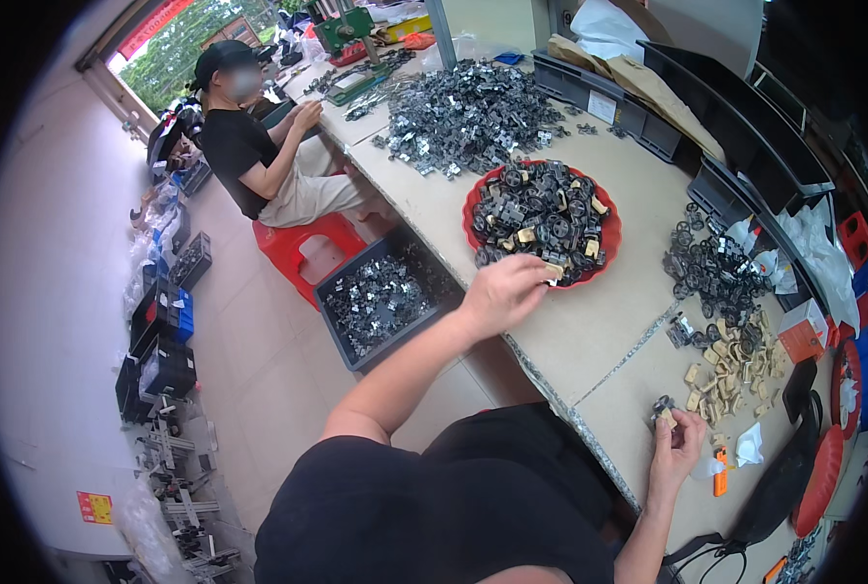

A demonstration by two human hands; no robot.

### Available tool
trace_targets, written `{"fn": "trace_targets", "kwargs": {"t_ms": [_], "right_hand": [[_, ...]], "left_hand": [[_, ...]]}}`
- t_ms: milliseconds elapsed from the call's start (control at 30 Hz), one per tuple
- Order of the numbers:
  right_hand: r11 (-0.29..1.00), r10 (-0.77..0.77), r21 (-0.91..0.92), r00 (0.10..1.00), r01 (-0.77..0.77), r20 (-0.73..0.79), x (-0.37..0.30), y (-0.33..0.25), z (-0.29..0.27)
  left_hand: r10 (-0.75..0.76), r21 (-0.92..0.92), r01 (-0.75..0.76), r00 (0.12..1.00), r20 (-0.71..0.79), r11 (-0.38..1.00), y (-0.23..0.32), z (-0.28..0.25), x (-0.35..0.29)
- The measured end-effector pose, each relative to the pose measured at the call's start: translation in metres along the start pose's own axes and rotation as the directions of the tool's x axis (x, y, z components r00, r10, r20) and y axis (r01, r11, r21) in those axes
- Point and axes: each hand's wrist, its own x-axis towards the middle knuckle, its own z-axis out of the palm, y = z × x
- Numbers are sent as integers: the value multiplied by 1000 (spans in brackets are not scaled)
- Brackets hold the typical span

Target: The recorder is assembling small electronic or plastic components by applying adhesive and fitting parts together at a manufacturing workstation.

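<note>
My left hand (505, 294) is at the near rim of a red scalloped tray (613, 234), its fingers pinched on a small part with a tan piece (553, 272). Dark wheel-like parts (541, 206), some with tan pieces, are heaped in that tray. Lower right, close above the table, my right hand (682, 446) grips a small dark part with a tan piece (666, 417) between thumb and fingers. Beside it lie a pile of loose tan pieces (731, 375) and, farther back, a pile of black wheel-like parts (711, 268).
A large heap of dark metal parts (473, 109) covers the far table. Grey bins (609, 102) line the right side. An orange-handled tool (720, 472) lies near my right hand. Left of the table are a parts crate (356, 362) and a person (244, 146) seated on a red stool (293, 255).
</note>
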Motion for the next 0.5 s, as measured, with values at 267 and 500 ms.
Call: {"fn": "trace_targets", "kwargs": {"t_ms": [267,500], "right_hand": [[994,11,111,1000,-9,-22,0,-5,3],[844,253,471,965,-255,69,5,-6,-4]], "left_hand": [[-400,-735,598,789,467,320,-33,-24,20],[-163,-768,616,787,594,175,-52,-32,15]]}}
